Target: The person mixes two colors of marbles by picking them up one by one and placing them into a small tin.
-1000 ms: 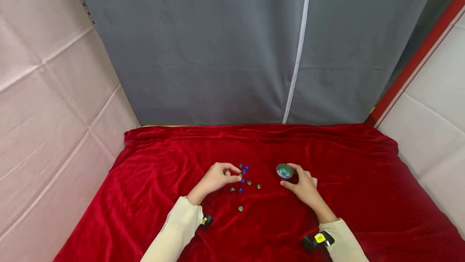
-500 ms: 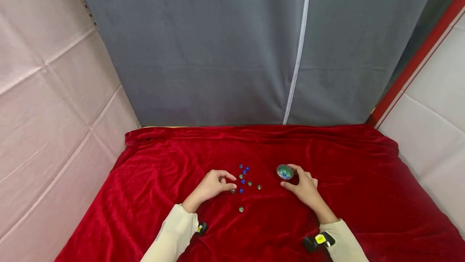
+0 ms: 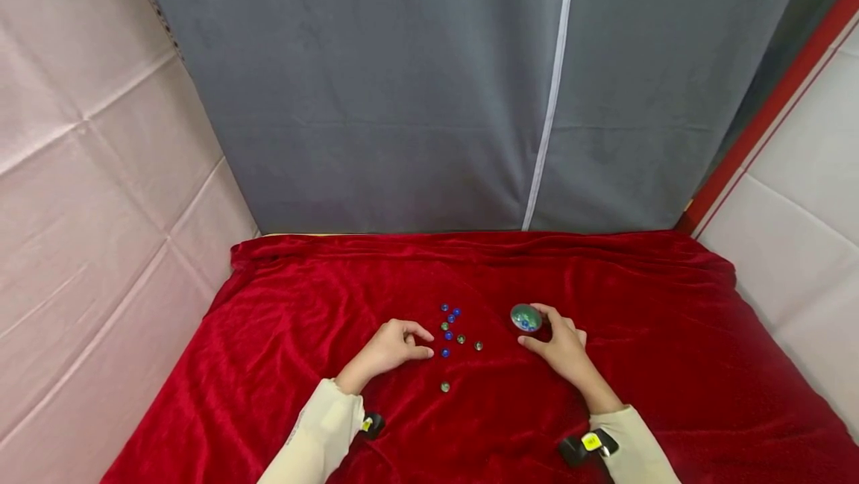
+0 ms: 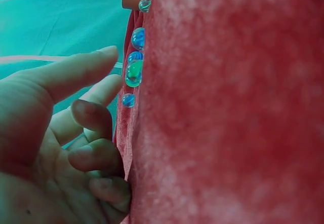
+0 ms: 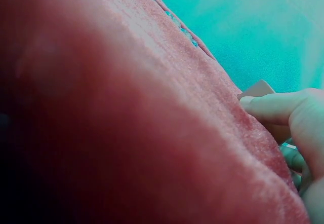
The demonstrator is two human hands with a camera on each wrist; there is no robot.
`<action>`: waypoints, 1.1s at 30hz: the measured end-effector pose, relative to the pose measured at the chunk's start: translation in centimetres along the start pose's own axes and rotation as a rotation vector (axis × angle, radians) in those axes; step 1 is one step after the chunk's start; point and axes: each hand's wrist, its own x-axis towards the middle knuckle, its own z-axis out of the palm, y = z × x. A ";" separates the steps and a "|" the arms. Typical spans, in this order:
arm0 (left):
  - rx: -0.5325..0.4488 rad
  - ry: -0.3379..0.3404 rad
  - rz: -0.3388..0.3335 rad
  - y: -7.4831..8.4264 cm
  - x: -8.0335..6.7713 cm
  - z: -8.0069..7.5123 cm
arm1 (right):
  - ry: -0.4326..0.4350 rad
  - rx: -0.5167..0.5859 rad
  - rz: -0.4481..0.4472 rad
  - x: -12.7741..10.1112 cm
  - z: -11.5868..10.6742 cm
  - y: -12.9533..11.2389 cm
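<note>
In the head view my left hand is low over the red cloth, left of several loose blue and green glass marbles. Its thumb and index finger reach forward with a gap between them, and the other fingers fold in. No marble shows in that gap in the left wrist view, where a green marble lies just beyond the index fingertip. My right hand holds a small bowl by its right side, fingers behind and thumb in front. Green and blue marbles sit inside the bowl.
Red velvet cloth covers the table and has folds. Single marbles lie apart, one green marble nearer me and another marble towards the bowl. A grey curtain hangs behind, with pale panels at both sides.
My left hand has drawn back towards me and a little left from the green marble in the cluster. The front-left green marble is now out of sight at its thumb. My right hand and bowl stay put.
</note>
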 end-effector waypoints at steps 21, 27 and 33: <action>0.092 -0.047 -0.068 -0.6 0.4 0.1 | 0.005 -0.001 0.001 0.1 -0.1 -0.2; 0.124 -0.038 -0.080 -0.5 0.4 0.2 | -0.002 0.000 0.005 0.0 -0.1 0.0; 0.150 -0.026 -0.079 -0.5 0.3 0.3 | 0.004 0.002 -0.004 -0.1 0.0 0.0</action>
